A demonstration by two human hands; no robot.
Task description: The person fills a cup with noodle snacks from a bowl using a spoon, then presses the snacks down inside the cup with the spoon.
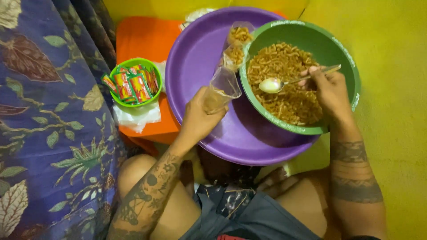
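A small green plastic bowl [135, 65] of red sachets sits at left. The left hand [200, 116] grips a clear plastic bag [221, 88], apparently empty, over the purple round basin [195, 58]. The right hand [329, 89] pinches a metal spoon [284, 82] above the fried noodle snacks [289, 95] in the big green bowl [331, 44].

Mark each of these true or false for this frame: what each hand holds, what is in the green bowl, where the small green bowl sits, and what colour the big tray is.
1. The right hand holds a spoon. True.
2. The left hand holds a fork. False: it holds a clear plastic bag.
3. The green bowl is empty. False: it holds brown snack pieces.
4. The small green bowl holds red sachets. True.
5. The big tray is purple. True.
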